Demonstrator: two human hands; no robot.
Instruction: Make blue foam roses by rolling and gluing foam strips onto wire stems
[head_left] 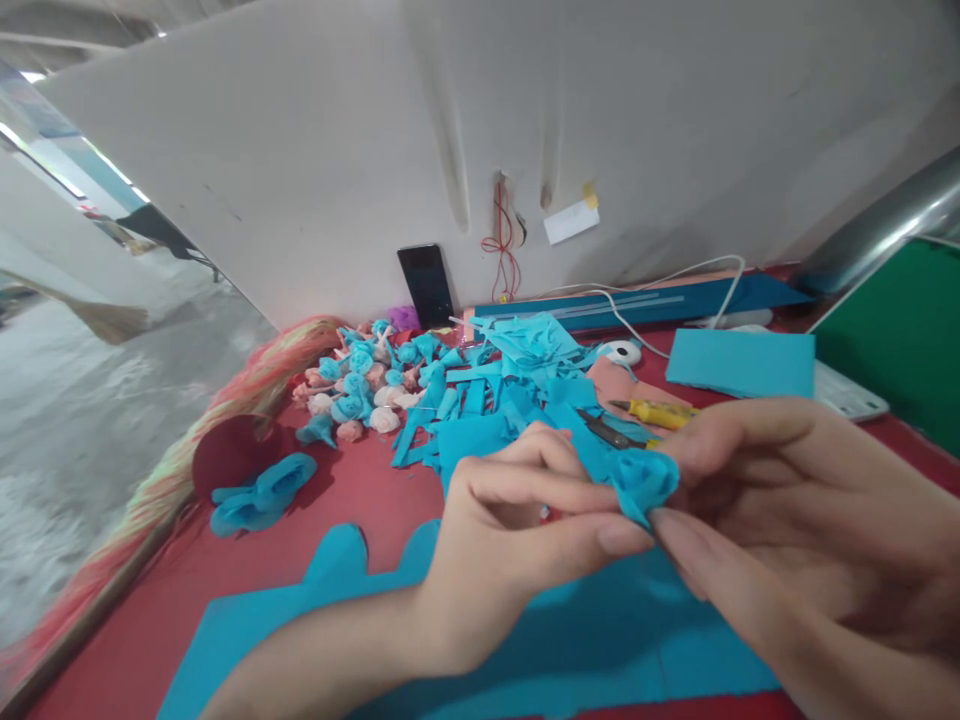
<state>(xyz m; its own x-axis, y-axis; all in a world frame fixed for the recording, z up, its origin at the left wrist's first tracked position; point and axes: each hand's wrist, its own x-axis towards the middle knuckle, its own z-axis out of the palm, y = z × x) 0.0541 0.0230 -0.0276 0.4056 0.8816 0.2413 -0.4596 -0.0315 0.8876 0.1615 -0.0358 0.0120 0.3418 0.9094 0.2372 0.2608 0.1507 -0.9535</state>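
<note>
Between both hands is a small blue paper rose (646, 480), its petals upward and its base pinched. My left hand (517, 540) is closed, thumb and fingers gripping the rose from the left. My right hand (810, 540) pinches the same flower at its base and right side, the palm turned toward me. Under the hands lies a large blue paper sheet (585, 650) with rounded cut pieces at its far edge. Just beyond the rose are yellow-handled pliers (660, 413) and a dark-bladed cutting tool (611, 430), partly covered by my right hand.
Finished pink and blue paper roses (360, 380) are heaped at the back left, beside blue paper scraps (510, 370). A phone (427, 285) leans on the white panel (300, 150). A straw-tied stick (112, 580) borders the left edge. Folded blue paper (739, 362) rests at right.
</note>
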